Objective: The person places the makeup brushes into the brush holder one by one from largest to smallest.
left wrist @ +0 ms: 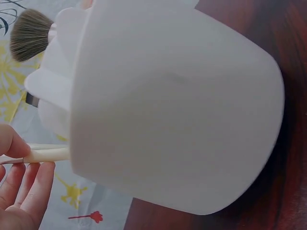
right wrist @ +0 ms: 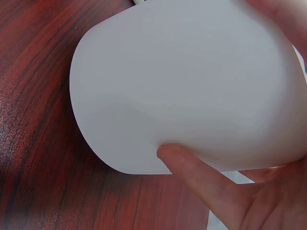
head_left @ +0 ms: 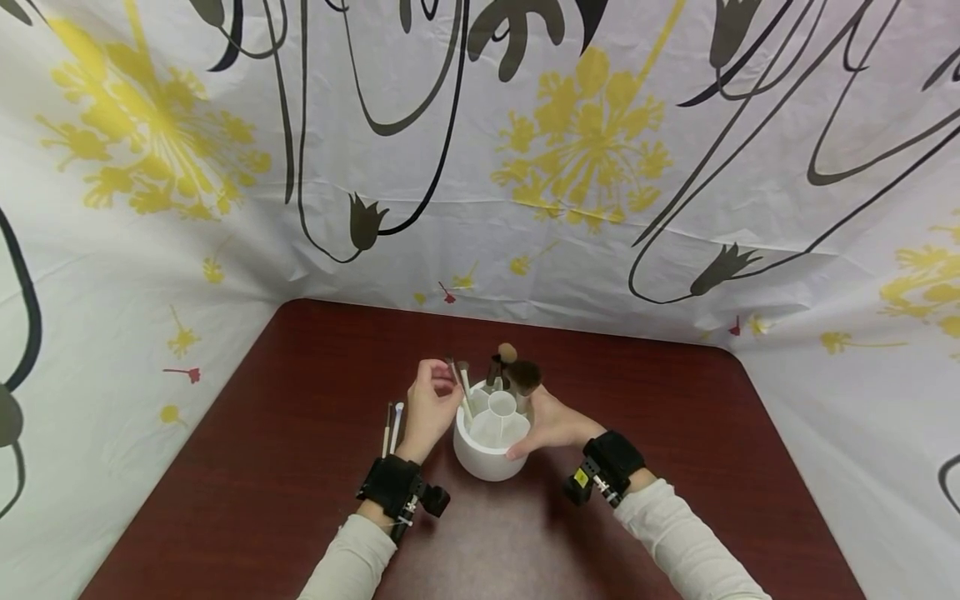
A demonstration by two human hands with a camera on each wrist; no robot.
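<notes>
A white, round makeup brush organizer (head_left: 489, 463) with several compartments stands on the table. At its left side my left hand (head_left: 432, 410) pinches a slim makeup brush (left wrist: 48, 154) by its pale handle, between thumb and fingertips. The handle's lower end is hidden behind the organizer's rim. My right hand (head_left: 558, 422) grips the organizer from the right, thumb pressed on the front wall and the other fingers largely hidden round the back. Inside the organizer, a large fluffy brush (head_left: 524, 377), a brush with a tan round head (head_left: 507, 352) and several slimmer brushes stand bristles up.
Left of the organizer, beside my left wrist, a thin brush (head_left: 387, 432) and a white-handled brush (head_left: 397, 427) lie on the dark red-brown table (head_left: 300, 467). A white cloth (head_left: 465, 183) with yellow and grey flower prints hangs behind the table and along its sides.
</notes>
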